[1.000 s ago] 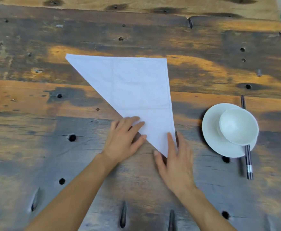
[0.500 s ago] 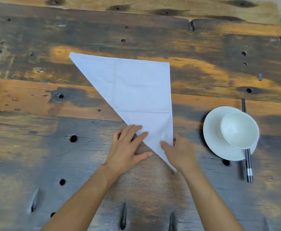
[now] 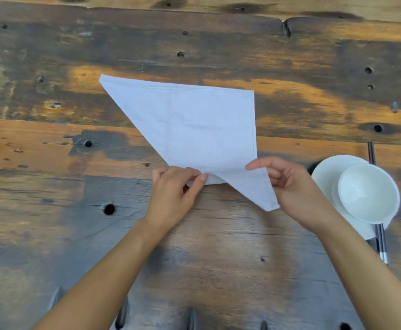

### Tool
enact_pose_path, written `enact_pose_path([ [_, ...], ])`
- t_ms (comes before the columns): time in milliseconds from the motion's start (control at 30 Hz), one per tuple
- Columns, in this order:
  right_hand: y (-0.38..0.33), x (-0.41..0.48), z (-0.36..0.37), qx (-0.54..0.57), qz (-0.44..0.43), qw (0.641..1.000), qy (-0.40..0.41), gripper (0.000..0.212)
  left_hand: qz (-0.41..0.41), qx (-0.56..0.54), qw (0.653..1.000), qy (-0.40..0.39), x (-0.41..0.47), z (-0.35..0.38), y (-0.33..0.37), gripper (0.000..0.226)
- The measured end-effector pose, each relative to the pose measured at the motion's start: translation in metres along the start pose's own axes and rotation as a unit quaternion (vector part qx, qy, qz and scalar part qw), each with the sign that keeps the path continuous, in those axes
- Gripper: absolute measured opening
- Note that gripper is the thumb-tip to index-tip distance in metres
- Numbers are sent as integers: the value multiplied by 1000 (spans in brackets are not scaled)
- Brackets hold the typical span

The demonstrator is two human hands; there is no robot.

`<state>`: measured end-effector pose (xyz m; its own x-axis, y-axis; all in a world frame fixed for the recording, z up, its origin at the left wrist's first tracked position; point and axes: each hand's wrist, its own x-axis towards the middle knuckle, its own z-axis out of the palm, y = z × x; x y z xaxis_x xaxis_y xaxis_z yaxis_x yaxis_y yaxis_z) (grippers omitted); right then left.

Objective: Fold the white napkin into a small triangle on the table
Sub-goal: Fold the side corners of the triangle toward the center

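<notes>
The left hand (image 3: 173,196) pinches the napkin's (image 3: 194,125) diagonal edge. The right hand (image 3: 297,191) pinches its right edge, raising the near corner, which lay flat before. The table (image 3: 52,210) stretches wide left of the napkin; the plate (image 3: 323,172) and bowl (image 3: 368,194) sit close on its right.

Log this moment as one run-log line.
white napkin: large triangle, near tip raised off wooden table | left hand: pinches diagonal edge | right hand: pinches right edge near tip | small triangle: not yet

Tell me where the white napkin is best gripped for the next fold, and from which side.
Probably the near corner of the white triangular cloth napkin, pinched from its right side, as the right hand does: that tip is narrow and raised off the wooden table. The left hand pinches the diagonal folded edge, anchoring it.
</notes>
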<state>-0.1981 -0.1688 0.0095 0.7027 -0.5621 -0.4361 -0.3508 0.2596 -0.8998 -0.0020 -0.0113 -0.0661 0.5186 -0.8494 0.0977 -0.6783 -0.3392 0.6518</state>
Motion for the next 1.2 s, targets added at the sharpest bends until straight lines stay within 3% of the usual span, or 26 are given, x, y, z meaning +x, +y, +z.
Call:
enact_pose_path([
  [133,-13,32,-5,-98,-91,990,41,27,-14,-20,999,-23,26,-8,-1,29],
  [200,-14,52,-7,-155,-94,980,77,14,-27,-34,999,-25,36,-12,-5,31],
  [300,-9,84,-11,-237,-98,952,164,33,-45,-62,996,-43,44,-18,-13,29],
  [367,-10,102,-11,-258,-98,940,199,32,-47,-68,994,-64,46,-21,-21,28],
  [567,-8,145,-15,-239,-78,944,215,14,-74,-67,992,-82,47,-23,-42,18],
  [833,-1,173,-21,-293,-35,933,208,36,-96,-25,991,-95,60,-19,-50,4],
  [933,1,176,-23,-317,-28,923,214,43,-106,-10,988,-108,66,-17,-48,10],
  [1200,5,177,-23,-333,-4,905,263,32,-112,18,990,-88,71,-20,-39,15],
])
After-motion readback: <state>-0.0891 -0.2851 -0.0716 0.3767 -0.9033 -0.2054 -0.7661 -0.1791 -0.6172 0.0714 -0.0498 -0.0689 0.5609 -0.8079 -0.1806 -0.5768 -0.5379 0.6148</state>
